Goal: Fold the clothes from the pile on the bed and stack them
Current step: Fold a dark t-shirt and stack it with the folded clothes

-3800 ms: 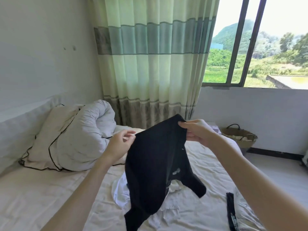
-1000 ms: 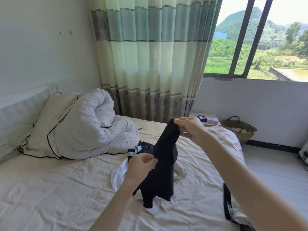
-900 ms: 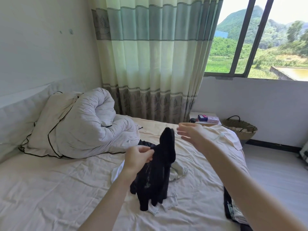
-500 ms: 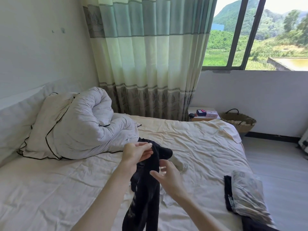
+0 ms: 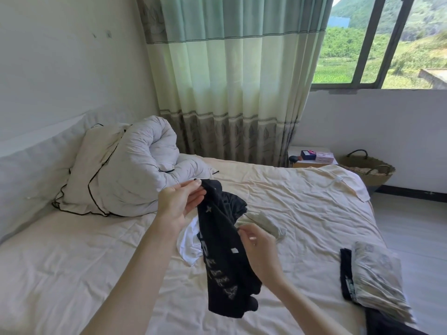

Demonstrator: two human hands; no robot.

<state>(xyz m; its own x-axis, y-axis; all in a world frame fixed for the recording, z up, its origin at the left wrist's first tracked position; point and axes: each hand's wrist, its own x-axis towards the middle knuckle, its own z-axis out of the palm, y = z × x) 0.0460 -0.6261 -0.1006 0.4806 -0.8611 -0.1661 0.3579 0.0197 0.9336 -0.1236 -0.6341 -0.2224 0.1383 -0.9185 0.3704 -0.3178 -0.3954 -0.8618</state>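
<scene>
A black garment (image 5: pixel 225 257) with pale printing hangs folded lengthwise above the bed (image 5: pixel 72 274). My left hand (image 5: pixel 179 204) pinches its top edge, held up over the middle of the bed. My right hand (image 5: pixel 256 247) grips the garment's right edge lower down. Under it lies the small pile: a white piece (image 5: pixel 189 245), a dark piece (image 5: pixel 235 205) and a pale grey-green piece (image 5: pixel 263 224). At the bed's right edge sits the stack of folded clothes (image 5: pixel 377 276), a patterned pale item on top of black ones.
A rolled white duvet (image 5: pixel 145 170) and a pillow (image 5: pixel 89 170) lie at the head of the bed on the left. Beyond the bed are a bedside table (image 5: pixel 312 157) with small boxes, a woven basket (image 5: pixel 367 169), the curtain (image 5: pixel 229 81) and the window.
My right hand let go of the garment's top, dropped down and took hold of its lower right edge. The garment now hangs lengthwise from my left hand. The camera tilted down.
</scene>
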